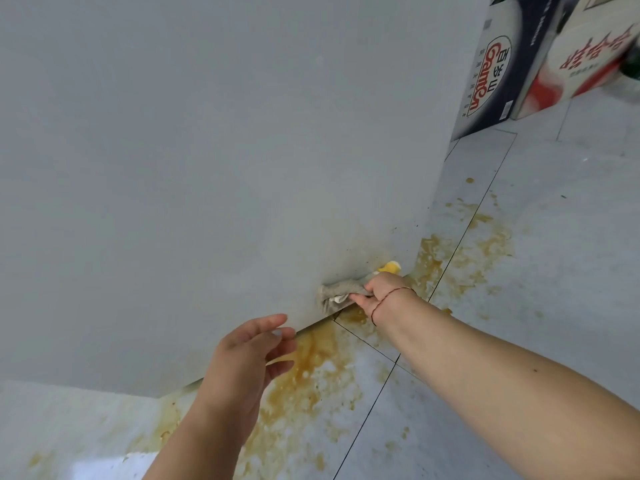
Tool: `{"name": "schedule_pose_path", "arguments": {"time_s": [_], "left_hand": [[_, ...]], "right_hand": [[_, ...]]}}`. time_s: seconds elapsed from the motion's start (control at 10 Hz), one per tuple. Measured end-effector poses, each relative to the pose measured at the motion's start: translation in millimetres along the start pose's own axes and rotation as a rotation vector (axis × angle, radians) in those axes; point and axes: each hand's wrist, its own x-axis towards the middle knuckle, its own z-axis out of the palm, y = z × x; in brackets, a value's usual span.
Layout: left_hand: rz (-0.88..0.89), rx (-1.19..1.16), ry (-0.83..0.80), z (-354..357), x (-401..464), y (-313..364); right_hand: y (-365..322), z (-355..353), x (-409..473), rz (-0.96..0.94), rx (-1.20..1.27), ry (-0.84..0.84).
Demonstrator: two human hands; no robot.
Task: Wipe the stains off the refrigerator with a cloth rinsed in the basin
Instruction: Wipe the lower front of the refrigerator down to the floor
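The tall pale grey refrigerator panel (207, 150) fills most of the view, and its lower right corner carries a faint yellowish haze just above the bottom edge. Below it, the glossy grey tiled floor (554, 271) is splashed with an amber-brown spill (311, 375) that runs along the panel's bottom edge and under it. Two printed cardboard boxes (519, 64) stand on the floor beyond the panel's right edge.

The right hand (381, 289), a thin red string round its wrist, is closed around a bunched grey cloth with a yellow end (337, 292) and presses it flat to the panel near the bottom right corner. The left hand (249, 351) hangs free with fingers spread, holding nothing, close to the bottom edge but not clearly touching it.

To do this stroke well, the cloth probably wants firm, even pressure and overlapping passes along the bottom edge, working towards the corner. It looks wise to keep it off the floor spill, which would likely smear back onto the panel. The basin is out of view.
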Motion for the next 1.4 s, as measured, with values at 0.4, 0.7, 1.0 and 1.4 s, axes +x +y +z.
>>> {"name": "schedule_pose_path", "arguments": {"time_s": [0.4, 0.7, 1.0, 1.4], "left_hand": [[0.097, 0.021, -0.011, 29, 0, 31], [0.119, 0.006, -0.014, 50, -5, 40], [0.079, 0.036, -0.049, 65, -3, 24], [0.123, 0.034, -0.042, 60, 8, 33]], "right_hand": [[-75, 15, -110, -0.159, 0.383, -0.167], [-60, -53, -84, -0.099, 0.253, -0.079], [-39, -74, 7, 0.045, 0.033, 0.161], [-35, -57, 64, 0.008, -0.083, 0.252]]}}
